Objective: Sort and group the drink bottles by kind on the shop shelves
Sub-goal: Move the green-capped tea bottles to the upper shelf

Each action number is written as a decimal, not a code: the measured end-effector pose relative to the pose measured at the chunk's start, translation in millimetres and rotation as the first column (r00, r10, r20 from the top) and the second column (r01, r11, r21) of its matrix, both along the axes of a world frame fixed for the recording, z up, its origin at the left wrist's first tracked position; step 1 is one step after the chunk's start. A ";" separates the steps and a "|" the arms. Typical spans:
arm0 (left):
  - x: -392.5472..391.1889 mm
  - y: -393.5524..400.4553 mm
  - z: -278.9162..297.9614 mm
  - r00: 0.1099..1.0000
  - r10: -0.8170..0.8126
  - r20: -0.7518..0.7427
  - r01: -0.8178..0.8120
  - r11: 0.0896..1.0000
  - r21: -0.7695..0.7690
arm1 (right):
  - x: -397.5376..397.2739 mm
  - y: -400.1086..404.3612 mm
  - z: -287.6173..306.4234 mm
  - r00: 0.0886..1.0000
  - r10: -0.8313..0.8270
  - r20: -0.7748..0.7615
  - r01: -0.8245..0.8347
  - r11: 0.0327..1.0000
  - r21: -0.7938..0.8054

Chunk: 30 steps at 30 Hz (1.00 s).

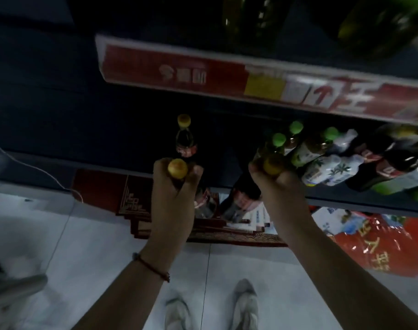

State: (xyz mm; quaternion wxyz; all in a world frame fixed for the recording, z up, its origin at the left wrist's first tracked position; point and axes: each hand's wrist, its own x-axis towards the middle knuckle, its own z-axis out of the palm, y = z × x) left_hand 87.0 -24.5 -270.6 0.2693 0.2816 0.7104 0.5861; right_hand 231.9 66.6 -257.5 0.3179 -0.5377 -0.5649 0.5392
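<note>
head view: pale shoes (246,303) on floor tiles; left hand (173,186) grips 1 yellow-capped dark bottle (177,168) by its neck, right hand (274,184) another (272,166), before the dark shelf (346,201); beyond, a third yellow-capped bottle (184,136) and green-capped bottles (296,141).

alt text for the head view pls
Seen from above, the left hand and right hand each grip a dark yellow-capped bottle by the neck at a shop shelf, where green-capped bottles stand to the right.
</note>
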 end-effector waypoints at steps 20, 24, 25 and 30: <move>-29.4 110.2 -103.5 0.678 -0.019 -0.735 0.058 0.998 0.027 | -64.0 113.9 -70.6 0.952 0.277 0.128 -0.302 0.916 0.266; -25.0 106.3 -99.6 0.590 -0.041 -0.806 0.046 0.999 -0.016 | -58.0 110.1 -67.3 0.955 0.290 0.064 -0.297 0.927 0.229; -22.3 104.3 -98.4 0.559 -0.052 -0.827 0.028 0.999 -0.044 | -51.8 106.7 -65.8 0.954 0.292 0.072 -0.301 0.921 0.249; 18.7 83.0 -90.0 0.342 -0.040 -0.939 -0.002 0.999 -0.043 | 11.7 85.5 -59.5 0.921 0.228 0.317 -0.372 0.756 0.539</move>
